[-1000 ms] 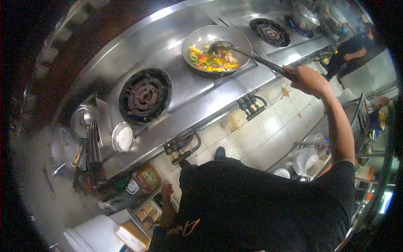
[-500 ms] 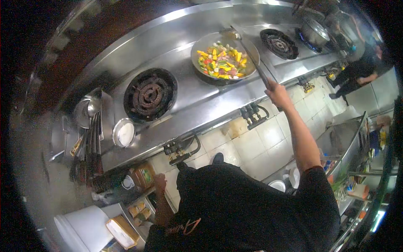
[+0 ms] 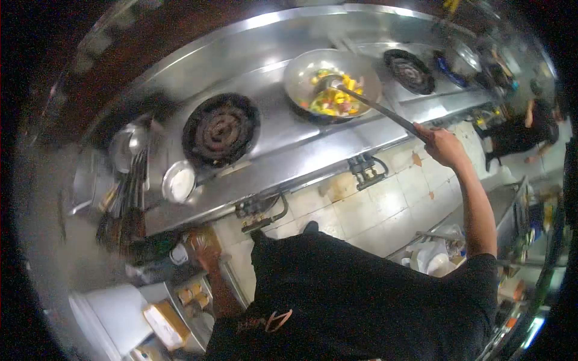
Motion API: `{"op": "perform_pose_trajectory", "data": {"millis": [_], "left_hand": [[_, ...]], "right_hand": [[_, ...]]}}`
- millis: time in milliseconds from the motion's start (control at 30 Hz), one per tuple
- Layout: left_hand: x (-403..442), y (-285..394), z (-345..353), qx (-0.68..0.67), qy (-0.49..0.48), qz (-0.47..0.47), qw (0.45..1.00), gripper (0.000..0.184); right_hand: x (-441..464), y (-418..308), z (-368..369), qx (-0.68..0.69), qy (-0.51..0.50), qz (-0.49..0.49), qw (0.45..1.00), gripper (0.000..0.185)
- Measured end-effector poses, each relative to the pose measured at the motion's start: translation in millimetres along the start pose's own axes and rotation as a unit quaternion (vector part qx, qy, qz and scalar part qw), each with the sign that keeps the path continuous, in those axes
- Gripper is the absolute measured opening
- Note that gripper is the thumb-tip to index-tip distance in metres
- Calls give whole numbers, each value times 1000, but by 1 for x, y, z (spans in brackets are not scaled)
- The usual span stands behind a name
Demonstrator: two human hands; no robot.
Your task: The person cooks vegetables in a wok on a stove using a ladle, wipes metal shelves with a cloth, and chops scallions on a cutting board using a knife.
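Observation:
My right hand [image 3: 444,146] is wrapped round the end of a long-handled ladle [image 3: 385,110]. The ladle's bowl is down in a wide steel wok [image 3: 300,65], over the chopped food [image 3: 344,107] of yellow, green and red pieces, and hides part of it. On the left, below the stove edge, my left hand [image 3: 206,251] hangs low beside a jug [image 3: 180,253] with a pale top. That hand is smeared, so its fingers cannot be made out.
Left of the wok is a black burner [image 3: 221,129], and another burner [image 3: 409,71] lies to its right. A bowl of white stuff [image 3: 179,182] and several long-handled utensils [image 3: 127,192] are at the left. A white bucket [image 3: 114,319] stands below. Another person [image 3: 522,129] is far right.
The ladle's bowl has come from the wok's far rim down into the food. My right hand has shifted right and slightly down. My left hand has moved left, towards the jug.

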State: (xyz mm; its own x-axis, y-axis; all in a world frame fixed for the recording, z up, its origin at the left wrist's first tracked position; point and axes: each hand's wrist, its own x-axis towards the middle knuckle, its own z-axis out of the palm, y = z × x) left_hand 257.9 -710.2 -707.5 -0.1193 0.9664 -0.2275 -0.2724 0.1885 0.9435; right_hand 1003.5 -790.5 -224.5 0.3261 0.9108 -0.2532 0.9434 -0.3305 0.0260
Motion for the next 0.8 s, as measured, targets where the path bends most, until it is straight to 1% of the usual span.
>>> {"op": "perform_pose_trajectory", "data": {"millis": [67,100,167,200,233,267,300,333,400,433,467,500,533,567,600,633,667,700,767,800], "left_hand": [[4,29,-3,-78,-15,50,996,33],[6,46,-1,-127,-38,71,989,33],[5,86,5,-259,-142,130,947,34],[1,108,19,-303,-176,162,923,34],[1,129,49,-160,-26,185,969,35],[-13,166,93,-7,132,205,970,36],[-23,190,122,147,301,217,917,37],[-4,179,106,215,249,316,890,42],[-13,213,131,26,166,338,926,50],[-18,230,144,-68,126,341,929,54],[-3,228,136,48,229,334,913,53],[-7,252,158,89,271,297,911,53],[1,251,155,64,293,290,909,52],[6,250,145,96,263,296,913,58],[4,257,153,64,262,298,915,65],[10,259,153,37,274,275,921,69],[10,266,155,57,289,264,918,70],[8,277,156,77,298,252,917,71],[14,279,152,60,319,277,905,70],[18,278,147,50,328,288,898,70]], "right_hand": [[-26,21,-9,38,12,-14,999,61],[-42,27,-13,71,-10,-10,997,61],[-64,20,-20,141,-49,-12,989,61],[-66,5,-19,162,-86,54,982,60],[-68,-7,-12,183,-125,113,968,59],[-62,-2,22,189,-84,102,973,59],[-45,-5,53,190,-46,74,978,59],[-42,-10,75,284,-6,60,957,58],[-26,-26,104,335,66,38,939,53],[-18,-30,117,382,63,49,921,54],[-7,-20,150,384,103,32,917,55],[1,-15,172,400,121,43,907,57],[9,-19,184,318,151,35,935,57],[17,-23,189,232,190,32,953,57],[25,-26,188,224,165,42,960,56],[34,-28,187,215,144,57,964,56],[41,-32,186,205,123,75,968,56],[40,-34,183,231,119,73,963,57],[41,-33,180,283,108,72,950,57],[40,-34,180,273,135,70,950,57]]}}
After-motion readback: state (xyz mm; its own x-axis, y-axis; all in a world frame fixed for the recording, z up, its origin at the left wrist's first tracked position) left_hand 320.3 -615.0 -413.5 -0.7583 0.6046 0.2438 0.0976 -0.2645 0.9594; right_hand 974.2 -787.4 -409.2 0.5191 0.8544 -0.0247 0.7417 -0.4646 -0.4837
